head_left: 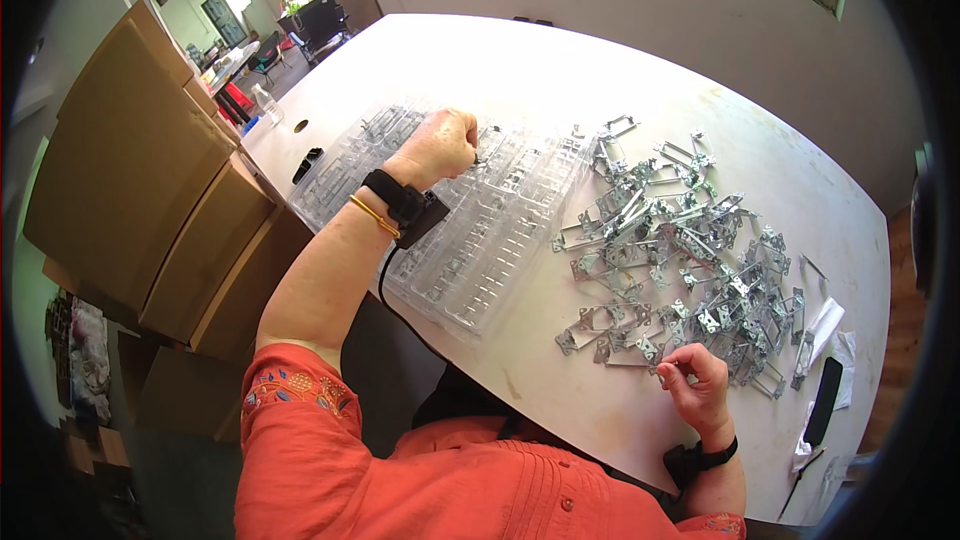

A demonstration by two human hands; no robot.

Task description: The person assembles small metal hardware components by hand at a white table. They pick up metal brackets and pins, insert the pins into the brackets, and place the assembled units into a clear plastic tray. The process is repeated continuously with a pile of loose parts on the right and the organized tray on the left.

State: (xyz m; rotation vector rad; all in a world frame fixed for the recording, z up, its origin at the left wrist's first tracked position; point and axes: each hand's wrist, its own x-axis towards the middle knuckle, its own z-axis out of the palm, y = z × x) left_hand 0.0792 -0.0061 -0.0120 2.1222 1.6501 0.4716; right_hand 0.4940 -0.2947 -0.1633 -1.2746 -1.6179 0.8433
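1. Currently, our left hand [447, 145] reaches over the far part of the clear plastic tray [470, 327], fingers curled in; the fingertips are turned away, so we cannot tell how tightly they close or what they hold.
2. Our right hand [697, 390] is at the near edge of the loose metal brackets [690, 260], with thumb and fingertips drawn together in a narrow pinch. We cannot tell whether a piece sits between them.
3. Those brackets lie tangled in a broad heap on the white table [600, 70], just right of the tray, which contains small shiny parts set in rows.
4. On our left wrist we wear a black strap [395, 195] and a gold-coloured bangle [375, 217]; a black cable [383, 285] hangs down from there. Another black band [715, 457] circles our right wrist.
5. Beyond the heap, to our right, a black oblong object [824, 402] lies beside crumpled white paper [822, 330].
6. Brown cartons [140, 140] stand stacked at our left, and a clear bottle [266, 103] shows near the table's far left edge.
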